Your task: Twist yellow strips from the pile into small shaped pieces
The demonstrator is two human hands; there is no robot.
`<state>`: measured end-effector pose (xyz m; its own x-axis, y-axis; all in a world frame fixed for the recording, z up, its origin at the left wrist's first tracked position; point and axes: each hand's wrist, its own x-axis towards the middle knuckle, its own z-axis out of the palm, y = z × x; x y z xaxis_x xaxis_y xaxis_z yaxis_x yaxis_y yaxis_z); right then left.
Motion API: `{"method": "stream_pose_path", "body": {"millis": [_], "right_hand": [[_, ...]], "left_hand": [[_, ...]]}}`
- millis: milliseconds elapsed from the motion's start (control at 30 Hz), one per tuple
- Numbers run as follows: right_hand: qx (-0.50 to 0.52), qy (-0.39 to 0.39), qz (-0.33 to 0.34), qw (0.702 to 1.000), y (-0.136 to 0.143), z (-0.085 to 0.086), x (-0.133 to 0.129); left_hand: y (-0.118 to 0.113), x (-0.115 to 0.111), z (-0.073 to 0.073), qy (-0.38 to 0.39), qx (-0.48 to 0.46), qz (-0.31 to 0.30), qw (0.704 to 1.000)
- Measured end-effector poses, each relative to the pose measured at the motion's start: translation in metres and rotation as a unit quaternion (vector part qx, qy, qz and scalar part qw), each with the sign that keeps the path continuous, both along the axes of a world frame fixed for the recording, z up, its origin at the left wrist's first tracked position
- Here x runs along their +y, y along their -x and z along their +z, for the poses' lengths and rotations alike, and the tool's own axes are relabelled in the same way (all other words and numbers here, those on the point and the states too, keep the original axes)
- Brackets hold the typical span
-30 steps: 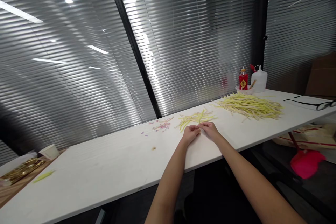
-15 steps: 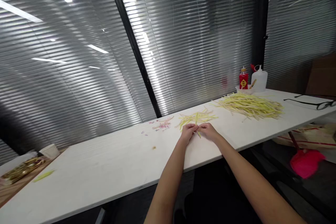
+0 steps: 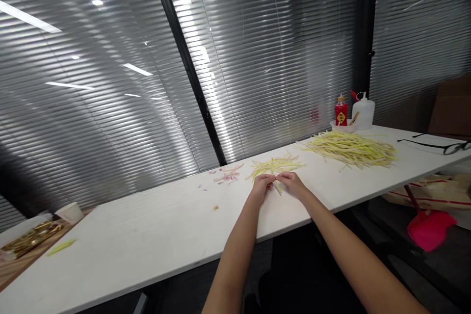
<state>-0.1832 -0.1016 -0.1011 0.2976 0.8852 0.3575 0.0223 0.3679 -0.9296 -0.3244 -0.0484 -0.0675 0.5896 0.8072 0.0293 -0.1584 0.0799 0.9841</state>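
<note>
Above the white table (image 3: 147,235), my left hand (image 3: 261,185) is closed on a narrow yellow-green strip (image 3: 272,165), pinching it near its middle. My right hand (image 3: 291,183) meets it from the other side, fingertips pinched at the same spot. The strip's upper end points away from me; below the fingers its lower end shows as two thin tails. Just beyond my hands lies a small loose heap of similar strips (image 3: 257,168). Left of that heap are scattered small pinkish loops (image 3: 231,175) that look like rubber bands. What the strips are made of I cannot tell.
A large pile of yellowish strips (image 3: 349,151) lies at the right. Behind it stand a red bottle (image 3: 341,114), a shallow bowl (image 3: 346,127) and a white squeeze bottle (image 3: 364,114). Glasses (image 3: 447,148) rest at the right edge. A paper cup (image 3: 69,213) is far left.
The strip's upper end has swung slightly left, and its lower end now shows as two separate tails. My fingertips have shifted a little; both hands stay in the same place.
</note>
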Motion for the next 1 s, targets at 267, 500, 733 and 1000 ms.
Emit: {"method": "stream_pose_path", "body": {"millis": [267, 500, 733, 1000], "right_hand": [[0.007, -0.018, -0.021, 1.0, -0.0003, 0.0018, 0.0005], [-0.024, -0.008, -0.027, 0.999, 0.0004, -0.0001, 0.0014], [-0.024, 0.008, -0.033, 0.999, -0.0017, -0.0036, 0.004], [-0.025, 0.014, -0.037, 0.999, -0.002, -0.0029, 0.0032]], "left_hand": [[-0.0007, -0.0068, -0.0003, -0.012, 0.028, -0.095, 0.995], [-0.0025, -0.0037, -0.0047, -0.013, 0.046, -0.077, 0.996], [-0.0017, -0.0053, -0.004, -0.014, 0.071, -0.072, 0.995], [-0.0021, -0.0084, -0.0016, -0.014, 0.1, -0.075, 0.992]]}}
